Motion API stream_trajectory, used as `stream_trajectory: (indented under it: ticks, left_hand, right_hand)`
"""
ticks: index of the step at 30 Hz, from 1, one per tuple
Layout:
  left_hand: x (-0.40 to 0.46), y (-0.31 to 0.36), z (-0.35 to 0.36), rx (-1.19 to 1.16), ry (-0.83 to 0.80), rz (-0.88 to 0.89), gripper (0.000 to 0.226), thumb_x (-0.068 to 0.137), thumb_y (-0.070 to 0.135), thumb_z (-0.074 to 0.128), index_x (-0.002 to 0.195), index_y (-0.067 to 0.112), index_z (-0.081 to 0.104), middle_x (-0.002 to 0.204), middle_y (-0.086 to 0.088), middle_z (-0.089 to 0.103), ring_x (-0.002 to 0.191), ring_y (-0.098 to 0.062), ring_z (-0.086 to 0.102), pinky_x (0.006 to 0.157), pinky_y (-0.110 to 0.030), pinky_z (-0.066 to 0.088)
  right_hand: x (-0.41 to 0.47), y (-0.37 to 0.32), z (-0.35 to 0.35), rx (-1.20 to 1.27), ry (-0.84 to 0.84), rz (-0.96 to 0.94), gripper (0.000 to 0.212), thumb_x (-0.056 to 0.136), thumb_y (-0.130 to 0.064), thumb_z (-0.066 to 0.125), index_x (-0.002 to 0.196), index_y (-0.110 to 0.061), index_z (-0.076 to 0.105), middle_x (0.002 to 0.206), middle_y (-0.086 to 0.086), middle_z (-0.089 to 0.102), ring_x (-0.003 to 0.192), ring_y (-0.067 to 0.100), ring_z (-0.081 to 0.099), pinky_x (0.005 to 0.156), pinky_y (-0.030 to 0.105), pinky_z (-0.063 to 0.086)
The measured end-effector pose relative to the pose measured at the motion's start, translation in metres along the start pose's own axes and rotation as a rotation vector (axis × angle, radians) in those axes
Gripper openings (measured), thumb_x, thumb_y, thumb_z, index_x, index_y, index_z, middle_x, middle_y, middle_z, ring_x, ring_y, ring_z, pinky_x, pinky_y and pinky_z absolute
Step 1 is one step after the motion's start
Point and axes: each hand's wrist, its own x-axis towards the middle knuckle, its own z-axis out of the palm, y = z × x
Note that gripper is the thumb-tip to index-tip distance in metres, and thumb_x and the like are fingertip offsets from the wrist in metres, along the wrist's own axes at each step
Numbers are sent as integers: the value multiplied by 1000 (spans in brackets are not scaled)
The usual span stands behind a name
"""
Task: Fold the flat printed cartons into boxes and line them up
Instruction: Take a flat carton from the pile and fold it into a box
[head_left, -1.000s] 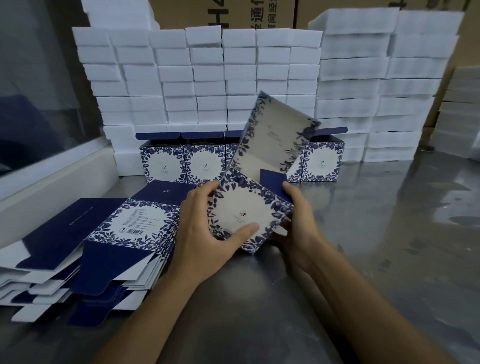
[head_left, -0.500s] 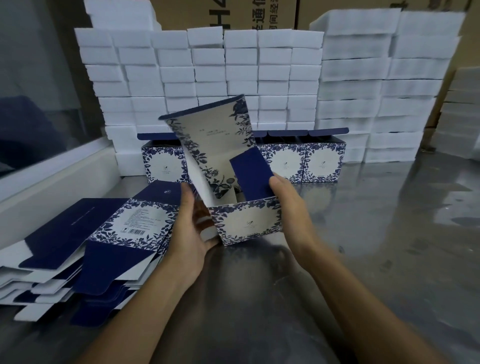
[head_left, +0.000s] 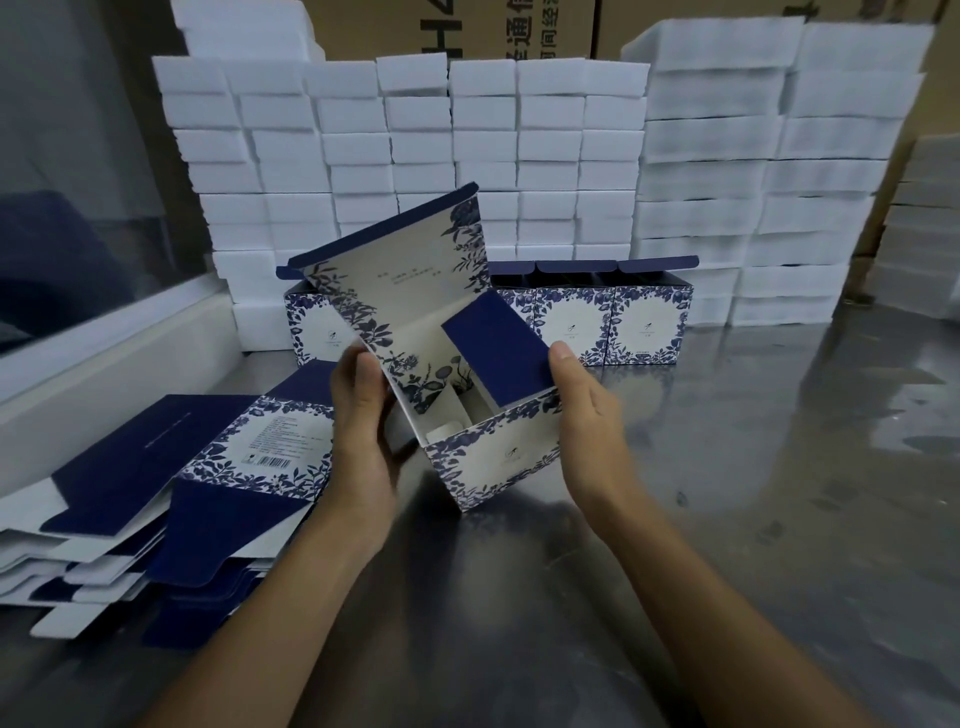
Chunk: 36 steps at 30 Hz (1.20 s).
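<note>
box (head_left: 493, 457) turned upright (lid open), tilted

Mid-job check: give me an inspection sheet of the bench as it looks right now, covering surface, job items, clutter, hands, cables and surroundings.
Surface: metal table, shiny, with reflections and smears.
Job's things: half-folded carton tilted, its lid panel raised and a navy flap angled over the opening; stack of flat cartons at left, fanned out; row of folded boxes along the back, tops open.
Clutter: nothing seen.
Hands: left hand holds the carton's left side, blurred; right hand holds the right side, thumb at the navy flap.
Cables: nothing seen.
Surroundings: white foam blocks stacked behind the row; brown shipping boxes above; glass partition at left.
</note>
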Motion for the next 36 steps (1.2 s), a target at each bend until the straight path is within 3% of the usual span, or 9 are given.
stream_trajectory:
  ticks: [3, 8, 12, 16, 20, 23, 30, 33, 36]
  left_hand:
    - [4, 6, 0, 143, 59, 215, 68, 63, 77, 66, 116, 36, 55, 121, -2, 63, 118, -25, 59, 102, -50, 46]
    - [9, 15, -7, 506, 249, 618, 32, 91, 66, 43, 100, 36, 34, 97, 5, 51, 84, 0, 54, 76, -12, 43]
    - [8, 11, -7, 712, 162, 775, 37, 98, 55, 33, 120, 26, 39, 107, 10, 50, 90, 3, 52, 77, -11, 41]
    - [8, 11, -10, 781, 85, 806, 51, 99, 56, 36, 142, 29, 37, 129, 4, 47, 100, 4, 52, 83, -11, 43]
    - [9, 15, -11, 914, 66, 1013, 46, 102, 45, 38, 141, 20, 36, 132, -5, 39, 108, -17, 52, 90, -18, 44]
    - [9, 16, -10, 1000, 42, 1121, 35, 104, 34, 37, 132, 13, 41, 129, -26, 43, 120, -3, 43, 90, -6, 37]
    - [6, 16, -11, 835, 37, 783, 57, 93, 46, 52, 143, 24, 38, 142, 10, 44, 122, -11, 51, 96, -23, 45]
    - [5, 13, -8, 802, -2, 686, 72, 83, 53, 59, 145, 32, 30, 137, 27, 34, 128, 16, 35, 99, -8, 36]
    - [6, 6, -6, 754, -28, 614, 79, 80, 52, 64, 148, 33, 29, 137, 27, 32, 127, 21, 31, 100, -3, 33]
  right_hand:
    - [-2, -6, 2, -26, -33, 13, 46, 91, -68, 36, 94, -43, 75, 97, -12, 76, 92, 6, 70, 70, 8, 46]
    - [-2, -11, 1, -21, -79, 71, 57, 78, -82, 36, 92, -44, 76, 94, -11, 77, 88, 4, 70, 78, 18, 48]
    - [-2, -7, 0, -12, -107, 189, 71, 69, -88, 38, 101, -38, 77, 103, -9, 77, 102, 11, 70, 104, 47, 48]
    - [-2, -7, -3, -16, -98, 259, 63, 64, -90, 38, 86, -46, 77, 95, -10, 78, 94, 12, 72, 102, 52, 49]
    - [-2, -6, -4, 9, -105, 270, 59, 65, -88, 39, 82, -46, 77, 91, -8, 78, 84, 7, 73, 100, 52, 51]
    - [-1, -5, -4, 1, -95, 269, 58, 65, -89, 38, 80, -48, 76, 93, -10, 78, 87, 8, 73, 102, 52, 49]
    - [1, -1, -7, 40, -61, 268, 46, 74, -80, 39, 71, -52, 75, 84, -15, 77, 74, 0, 71, 102, 52, 49]
    - [2, 0, -6, 39, -62, 252, 49, 69, -85, 39, 75, -53, 75, 89, -16, 77, 80, 1, 72, 100, 50, 50]
    - [1, -1, -4, 37, -18, 221, 55, 64, -88, 40, 79, -49, 77, 91, -11, 78, 86, 8, 73, 95, 44, 53]
